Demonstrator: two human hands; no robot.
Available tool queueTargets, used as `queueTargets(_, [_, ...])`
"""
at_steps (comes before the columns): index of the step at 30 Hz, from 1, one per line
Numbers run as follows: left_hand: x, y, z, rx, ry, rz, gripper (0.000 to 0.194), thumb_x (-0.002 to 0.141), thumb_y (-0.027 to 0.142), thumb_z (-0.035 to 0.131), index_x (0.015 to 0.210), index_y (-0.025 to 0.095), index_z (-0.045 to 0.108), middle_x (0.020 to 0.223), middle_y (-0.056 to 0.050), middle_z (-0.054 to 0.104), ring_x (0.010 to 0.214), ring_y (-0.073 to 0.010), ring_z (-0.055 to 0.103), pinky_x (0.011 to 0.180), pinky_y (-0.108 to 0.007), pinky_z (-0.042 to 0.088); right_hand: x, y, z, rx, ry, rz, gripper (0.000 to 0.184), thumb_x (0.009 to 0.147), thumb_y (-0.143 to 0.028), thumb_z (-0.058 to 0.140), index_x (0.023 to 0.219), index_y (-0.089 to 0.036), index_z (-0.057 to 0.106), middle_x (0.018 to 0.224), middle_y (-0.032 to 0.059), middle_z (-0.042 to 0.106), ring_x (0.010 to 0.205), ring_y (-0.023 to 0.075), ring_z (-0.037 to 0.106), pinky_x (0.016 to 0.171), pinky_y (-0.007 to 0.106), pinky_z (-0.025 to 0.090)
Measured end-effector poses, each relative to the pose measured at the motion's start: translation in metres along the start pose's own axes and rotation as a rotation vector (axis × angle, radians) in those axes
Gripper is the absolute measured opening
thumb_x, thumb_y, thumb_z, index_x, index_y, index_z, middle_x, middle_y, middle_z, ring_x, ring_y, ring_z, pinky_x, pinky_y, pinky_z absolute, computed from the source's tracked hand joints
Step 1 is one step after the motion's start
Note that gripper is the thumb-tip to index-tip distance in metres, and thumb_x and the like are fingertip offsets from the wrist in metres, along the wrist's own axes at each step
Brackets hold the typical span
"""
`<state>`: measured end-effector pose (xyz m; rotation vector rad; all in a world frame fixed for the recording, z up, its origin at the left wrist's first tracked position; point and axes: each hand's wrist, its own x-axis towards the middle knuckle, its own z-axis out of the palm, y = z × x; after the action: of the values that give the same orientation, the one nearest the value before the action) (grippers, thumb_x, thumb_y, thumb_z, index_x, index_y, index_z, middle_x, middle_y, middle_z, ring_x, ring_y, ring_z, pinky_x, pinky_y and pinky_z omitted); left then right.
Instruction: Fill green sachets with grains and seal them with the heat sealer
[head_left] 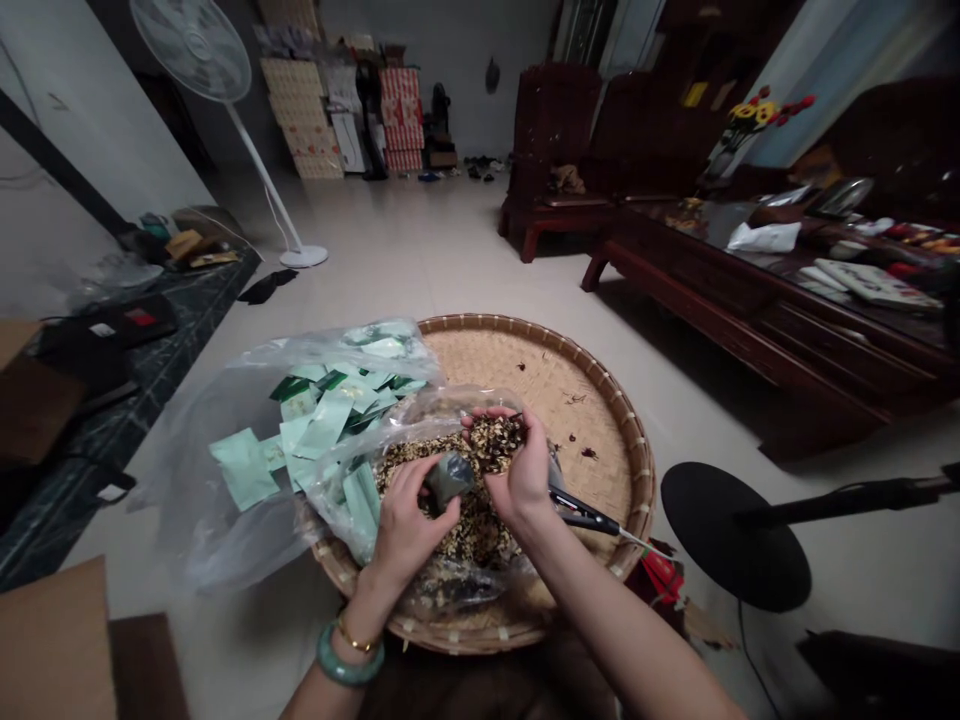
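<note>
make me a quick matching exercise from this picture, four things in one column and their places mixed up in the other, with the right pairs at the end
Things
1. Small greenish packet
2. Green bangle
3. Handful of dried mix
4. White fan

Places
A. Around the left wrist
B. Standing on the floor
C. Cupped in the right hand
D. Held in the left hand

Pairs: 1-D, 2-A, 3-C, 4-B

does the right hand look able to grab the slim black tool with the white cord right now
Probably not right away: the right hand is cupped around a heap of loose pale-and-dark dried mix. Otherwise the way seems free, since the slim black tool lies close beside that hand, its corded end uncovered.
</note>
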<state>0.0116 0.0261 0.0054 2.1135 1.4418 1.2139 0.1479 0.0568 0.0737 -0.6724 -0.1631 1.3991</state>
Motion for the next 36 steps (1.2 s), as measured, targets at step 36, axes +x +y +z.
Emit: queueTargets(36, [-0.003,-0.003,0.009,0.011,0.008,-0.005,0.043,0.070,0.017,0.063,0.113,0.018,0.057,0.105,-0.010,0.064,0.097,-0.0258,0.061,0.076,-0.039,0.056,-0.006,0.016,-0.010,-0.659,-0.268,-0.289,0.048,0.086,-0.063,0.043,0.087,-0.022,0.069,0.077,0.0020,0.069,0.074,0.0186,0.062,0.077,0.032,0.047])
